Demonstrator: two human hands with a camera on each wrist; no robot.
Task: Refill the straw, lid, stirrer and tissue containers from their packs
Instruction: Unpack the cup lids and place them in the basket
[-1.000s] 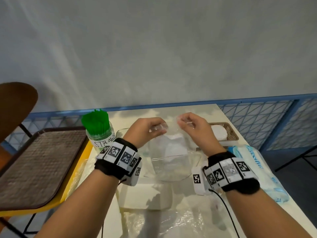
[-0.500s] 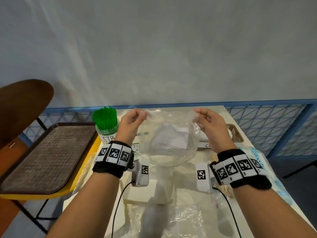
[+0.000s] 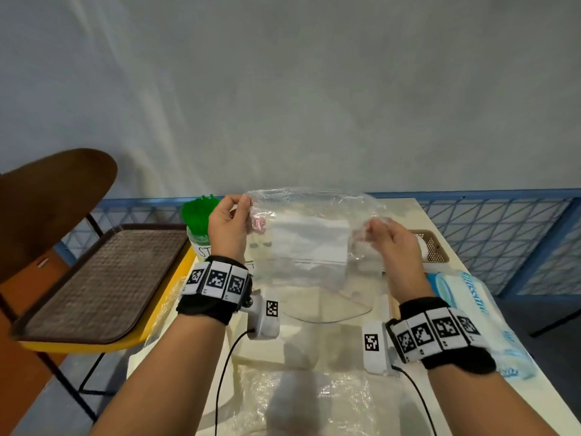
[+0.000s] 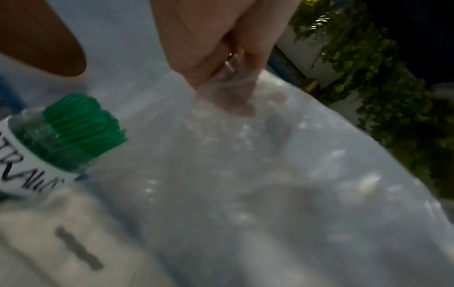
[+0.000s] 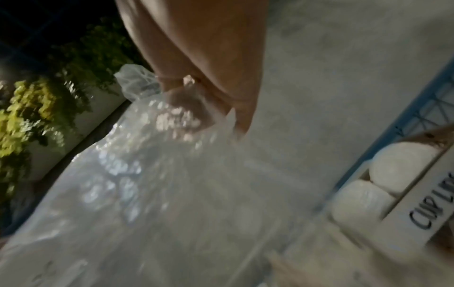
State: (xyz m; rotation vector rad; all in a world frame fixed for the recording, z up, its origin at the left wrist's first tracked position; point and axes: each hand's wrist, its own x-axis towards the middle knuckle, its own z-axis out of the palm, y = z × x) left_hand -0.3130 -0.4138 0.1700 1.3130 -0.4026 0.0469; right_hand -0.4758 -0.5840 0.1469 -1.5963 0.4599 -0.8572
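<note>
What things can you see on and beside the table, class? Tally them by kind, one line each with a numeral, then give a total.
Hands: 2, left hand and right hand
Clear plastic bags held up: 1
Straw jars: 1
Lid baskets: 1
Tissue packs: 1
Trays: 1
Chairs: 1
Total: 8

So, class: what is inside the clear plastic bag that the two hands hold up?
Inside the clear plastic bag, between the left hand and right hand, shows a white folded stack, probably tissues. Glare and creases hide how many.
</note>
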